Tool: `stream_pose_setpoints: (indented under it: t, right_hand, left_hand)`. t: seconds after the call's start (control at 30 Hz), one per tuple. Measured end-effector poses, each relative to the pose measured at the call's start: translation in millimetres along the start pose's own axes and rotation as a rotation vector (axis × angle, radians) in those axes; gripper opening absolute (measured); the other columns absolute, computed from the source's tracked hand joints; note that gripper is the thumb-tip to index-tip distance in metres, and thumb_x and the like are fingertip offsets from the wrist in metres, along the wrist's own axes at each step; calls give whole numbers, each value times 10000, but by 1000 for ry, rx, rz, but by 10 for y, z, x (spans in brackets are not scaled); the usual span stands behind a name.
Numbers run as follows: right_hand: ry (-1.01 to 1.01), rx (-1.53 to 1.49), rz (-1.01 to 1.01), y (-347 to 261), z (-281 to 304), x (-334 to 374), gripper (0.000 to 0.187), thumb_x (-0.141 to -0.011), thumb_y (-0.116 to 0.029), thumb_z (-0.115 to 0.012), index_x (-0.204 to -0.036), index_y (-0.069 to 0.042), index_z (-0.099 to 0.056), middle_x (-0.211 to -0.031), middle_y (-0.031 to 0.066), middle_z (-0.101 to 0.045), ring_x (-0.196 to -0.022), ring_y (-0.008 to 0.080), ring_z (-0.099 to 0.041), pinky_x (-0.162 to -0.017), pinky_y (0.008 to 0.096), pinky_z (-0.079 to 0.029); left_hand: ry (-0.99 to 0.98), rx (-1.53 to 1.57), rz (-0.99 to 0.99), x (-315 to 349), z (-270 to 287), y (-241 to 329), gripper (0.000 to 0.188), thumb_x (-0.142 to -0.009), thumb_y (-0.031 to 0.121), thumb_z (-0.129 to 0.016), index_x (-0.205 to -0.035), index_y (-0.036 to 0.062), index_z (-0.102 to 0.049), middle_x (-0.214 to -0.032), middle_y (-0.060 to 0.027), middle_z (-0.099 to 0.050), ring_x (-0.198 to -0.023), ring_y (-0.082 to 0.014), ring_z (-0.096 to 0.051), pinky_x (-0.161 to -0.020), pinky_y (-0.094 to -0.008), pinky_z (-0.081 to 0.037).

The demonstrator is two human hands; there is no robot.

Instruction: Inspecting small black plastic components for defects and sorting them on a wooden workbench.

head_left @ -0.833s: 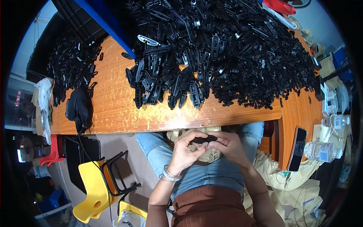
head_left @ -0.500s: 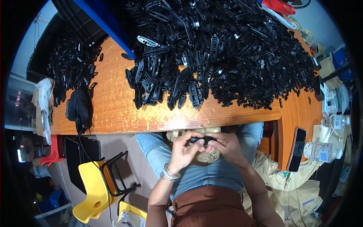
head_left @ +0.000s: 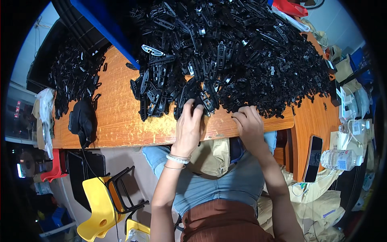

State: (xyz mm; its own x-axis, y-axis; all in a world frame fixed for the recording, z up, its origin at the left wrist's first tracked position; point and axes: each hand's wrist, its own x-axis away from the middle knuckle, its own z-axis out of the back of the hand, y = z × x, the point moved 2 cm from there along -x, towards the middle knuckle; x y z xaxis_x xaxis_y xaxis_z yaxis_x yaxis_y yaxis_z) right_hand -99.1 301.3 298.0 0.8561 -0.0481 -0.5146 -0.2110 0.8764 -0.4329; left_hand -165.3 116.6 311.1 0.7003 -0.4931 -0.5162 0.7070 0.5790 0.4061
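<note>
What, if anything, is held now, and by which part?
Cannot tell. Left hand: fingertips at the larger parts; right hand: fingertips by the small parts. Any grip is hidden.

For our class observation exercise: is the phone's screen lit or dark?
Dark: the phone's screen is black, with no lit image visible.

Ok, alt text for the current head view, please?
A person's left hand is at long black parts and the right hand at a heap of smaller black parts on a wooden table. A phone is to the right, a yellow chair to the lower left.
</note>
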Motion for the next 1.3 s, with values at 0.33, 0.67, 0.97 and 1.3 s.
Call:
stream_pose_setpoints:
  t: [0.33,0.67,0.97,1.3]
  right_hand:
    - [-99,-1439,-577,-166,48,192,122,-873,6,-556,-975,22,-622,-908,52,-562,-638,75,-516,-487,186,-364]
    - [-119,-1070,-331,-482,217,185,161,-800,96,-587,-948,50,-633,-930,85,-572,-819,119,-587,-620,198,-460]
    - [6,-1054,-579,-579,160,323,128,-829,67,-593,-956,61,-606,-895,81,-622,-799,110,-598,-731,217,-479]
    - [-35,-949,-472,-629,127,369,120,-789,29,-624,-908,14,-627,-874,52,-599,-756,100,-528,-673,235,-414]
  left_hand:
    - [14,1099,649,488,71,321,226,-820,-121,-588,-1032,-66,-534,-870,-161,-658,-779,-221,-685,-684,-266,-568]
    - [-104,1136,652,460,220,451,250,-794,-121,-625,-1038,-89,-579,-890,-171,-664,-800,-236,-688,-707,-271,-572]
    - [-59,1234,805,571,216,416,243,-813,-91,-620,-1055,-86,-602,-908,-179,-666,-806,-225,-683,-711,-282,-568]
    - [-179,1092,684,530,232,477,307,-799,-76,-658,-1091,-47,-565,-814,-93,-678,-680,-128,-660,-630,-209,-547]
